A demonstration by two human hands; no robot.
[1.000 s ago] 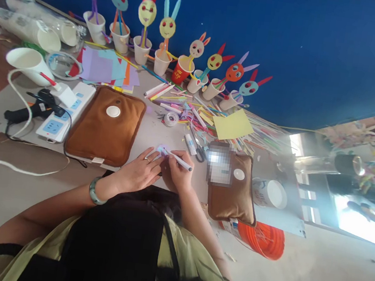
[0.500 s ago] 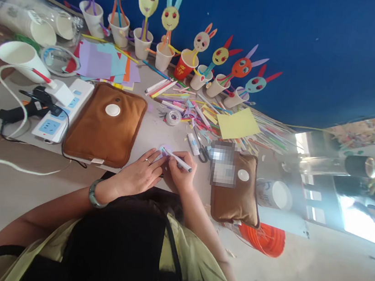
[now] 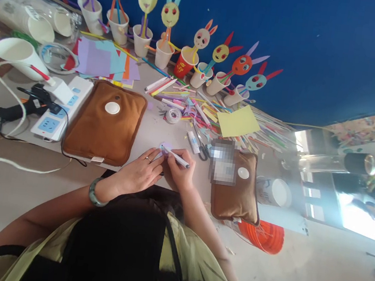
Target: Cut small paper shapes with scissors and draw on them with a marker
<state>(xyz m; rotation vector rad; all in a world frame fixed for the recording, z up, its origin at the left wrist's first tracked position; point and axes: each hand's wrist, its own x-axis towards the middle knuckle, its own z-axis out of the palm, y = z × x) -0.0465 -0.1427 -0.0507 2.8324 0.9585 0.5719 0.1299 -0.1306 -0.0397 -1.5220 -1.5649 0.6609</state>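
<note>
My right hand [image 3: 182, 173] grips a white marker [image 3: 181, 160] with a dark end, its tip pointing left at a small pale purple paper piece [image 3: 167, 146]. Fingers stretched out, my left hand [image 3: 142, 170] lies flat on the table's front edge, with its fingertips on that paper. The piece is partly hidden by both hands, and a small bluish spot shows near the tip. Right of my hands are a glue stick [image 3: 193, 142] and black-handled scissors [image 3: 203, 152]. A roll of clear tape [image 3: 173, 116] sits farther back.
Brown cushion-like pouches lie left [image 3: 106, 125] and right [image 3: 235, 197]. A power strip [image 3: 51, 122] and black glue gun [image 3: 22, 107] are at far left. Paper cups [image 3: 141, 42] with rabbit-faced figures line the blue wall. Colored paper [image 3: 94, 59] and scattered pipe cleaners [image 3: 268, 128] lie in front.
The marker and my right hand have shifted slightly; the marker's end sits a little higher and more to the left. My left hand stays in place on the paper. The view has tilted slightly.
</note>
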